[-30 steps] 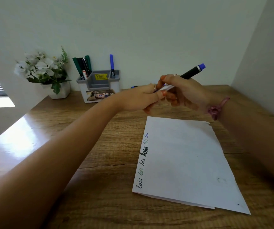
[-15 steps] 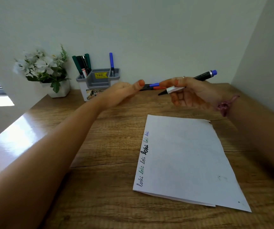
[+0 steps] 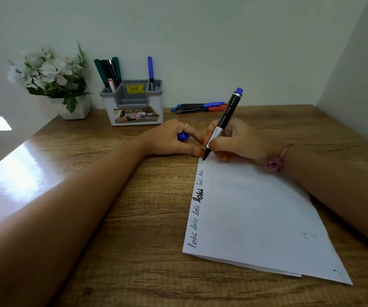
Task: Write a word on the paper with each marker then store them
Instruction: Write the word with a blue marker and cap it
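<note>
With six words down the paper (image 3: 256,218) edge, my right hand (image 3: 231,140) fingers grip the blue-ended marker (image 3: 225,120) at the far corner, left hand (image 3: 172,138) clutching its blue cap (image 3: 183,136), three pens (image 3: 200,107) lying unstored on the bench (image 3: 134,240).

Right hand (image 3: 234,140) and uncapped marker (image 3: 224,122) now down at paper (image 3: 256,218); cap (image 3: 183,136) in left hand (image 3: 169,138)

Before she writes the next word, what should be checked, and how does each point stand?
1. Cap off the marker: ok, the left hand holds a blue cap.
2. Right hand grips the marker: ok.
3. Tip at the paper, above the earlier words: ok.
4. Tip touching the sheet: cannot tell.
5. Paper held steady: cannot tell; the left hand rests beside its top corner.
6. Holder has free space for storing: ok.
</note>
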{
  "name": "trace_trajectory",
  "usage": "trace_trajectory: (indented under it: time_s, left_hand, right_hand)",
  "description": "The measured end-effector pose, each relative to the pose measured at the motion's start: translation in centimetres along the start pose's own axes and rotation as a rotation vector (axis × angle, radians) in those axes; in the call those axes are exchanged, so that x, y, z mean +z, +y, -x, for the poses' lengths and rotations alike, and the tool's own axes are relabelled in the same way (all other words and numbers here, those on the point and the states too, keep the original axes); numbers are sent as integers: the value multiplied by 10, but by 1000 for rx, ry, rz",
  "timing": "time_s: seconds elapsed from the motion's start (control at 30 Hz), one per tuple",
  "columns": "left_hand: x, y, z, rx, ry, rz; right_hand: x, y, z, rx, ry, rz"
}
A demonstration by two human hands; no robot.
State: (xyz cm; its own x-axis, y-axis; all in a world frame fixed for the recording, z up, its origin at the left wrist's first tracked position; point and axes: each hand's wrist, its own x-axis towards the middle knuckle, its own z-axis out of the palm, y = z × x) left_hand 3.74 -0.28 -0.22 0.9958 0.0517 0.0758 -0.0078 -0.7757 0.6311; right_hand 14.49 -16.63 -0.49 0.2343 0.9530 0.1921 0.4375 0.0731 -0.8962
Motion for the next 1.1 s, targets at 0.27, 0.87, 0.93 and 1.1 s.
trace_trajectory:
  time_s: [0.27, 0.87, 0.93, 1.1]
  left_hand:
    - [0, -5, -4, 0, -42, 10]
    - [1, -1, -2, -15, -22, 94]
    - [0, -2, -3, -20, -27, 88]
    - [0, -5, -5, -16, -40, 77]
  right_hand:
    - [2, 8, -5, -42, 37, 84]
    - [2, 19, -9, -68, -53, 117]
    - [2, 19, -10, -61, -55, 109]
    - [2, 19, -11, -57, -71, 98]
